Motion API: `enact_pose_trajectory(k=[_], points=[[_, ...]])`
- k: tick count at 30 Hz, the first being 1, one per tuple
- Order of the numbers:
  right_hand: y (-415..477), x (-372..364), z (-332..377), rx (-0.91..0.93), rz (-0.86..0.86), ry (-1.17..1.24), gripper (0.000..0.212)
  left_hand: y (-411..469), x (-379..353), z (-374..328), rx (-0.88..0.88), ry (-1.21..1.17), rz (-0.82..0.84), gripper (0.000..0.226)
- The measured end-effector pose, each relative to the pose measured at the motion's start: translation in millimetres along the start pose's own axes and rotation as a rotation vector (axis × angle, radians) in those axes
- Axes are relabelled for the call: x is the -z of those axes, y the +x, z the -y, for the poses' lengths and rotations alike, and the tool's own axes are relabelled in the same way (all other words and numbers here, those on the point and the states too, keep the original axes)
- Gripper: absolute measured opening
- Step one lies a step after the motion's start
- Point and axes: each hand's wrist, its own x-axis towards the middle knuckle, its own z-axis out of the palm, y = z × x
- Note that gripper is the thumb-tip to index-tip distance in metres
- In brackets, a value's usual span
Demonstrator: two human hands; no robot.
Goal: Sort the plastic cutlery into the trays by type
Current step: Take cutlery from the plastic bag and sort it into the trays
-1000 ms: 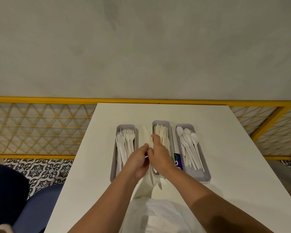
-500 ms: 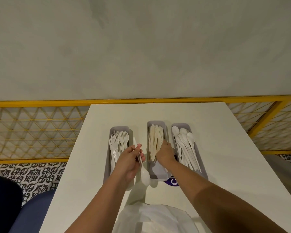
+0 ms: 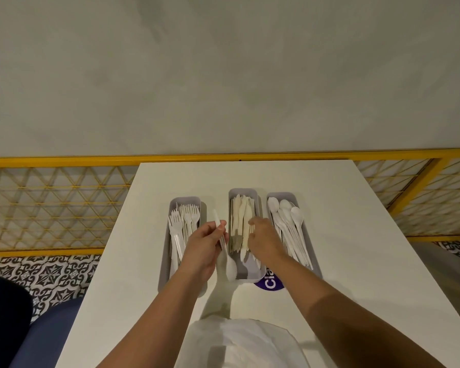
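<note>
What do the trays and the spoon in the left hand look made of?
Trays: likely moulded plastic, matte grey; rounded corners, thin even walls, no shine. Spoon, held by the left hand: thin white plastic, slightly glossy; its handle looks faintly translucent. Look alone cannot confirm either.

Your left hand (image 3: 202,248) covers the near stretch of the fork tray (image 3: 185,201) and the handles lying there, and its fingers hide the middle of the spoon (image 3: 230,270) it grips. Your right hand (image 3: 263,240) lies over the knives (image 3: 241,216); its fingertips are out of sight, so you cannot tell whether they pinch one. The purple sticker (image 3: 270,283) is partly hidden behind the knife tray (image 3: 242,190), its lettering cut short. The white cloth (image 3: 245,341) runs off the bottom edge.
</note>
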Motion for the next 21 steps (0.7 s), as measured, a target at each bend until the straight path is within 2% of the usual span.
enact_pose_trajectory(k=[2, 3, 9, 12, 15, 18, 21], points=[[-6, 13, -6, -0.027, -0.016, 0.146, 0.018, -3, -9, 0, -0.098, 0.100, -0.004, 0.015], [-10, 21, -8, -0.053, -0.006, 0.226, 0.016, -4, -13, 1, -0.145, 0.162, 0.000, 0.014], [-30, 55, -10, -0.375, 0.317, 0.707, 0.042, -17, -45, 11, -0.373, 0.336, 0.104, 0.015], [-30, 59, -24, -0.438, 0.393, 0.974, 0.024, -25, -58, 24, -0.395, 0.423, 0.221, 0.024], [-30, 65, -41, -0.446, 0.409, 1.018, 0.013, -31, -64, 36, -0.369, 0.468, 0.300, 0.039], [-30, 68, -53, -0.464, 0.415, 1.000, 0.016, -32, -67, 47, -0.391, 0.573, 0.339, 0.038], [-25, 68, -64, -0.438, 0.304, 0.986, 0.018, -30, -69, 60, -0.428, 0.739, 0.317, 0.035]])
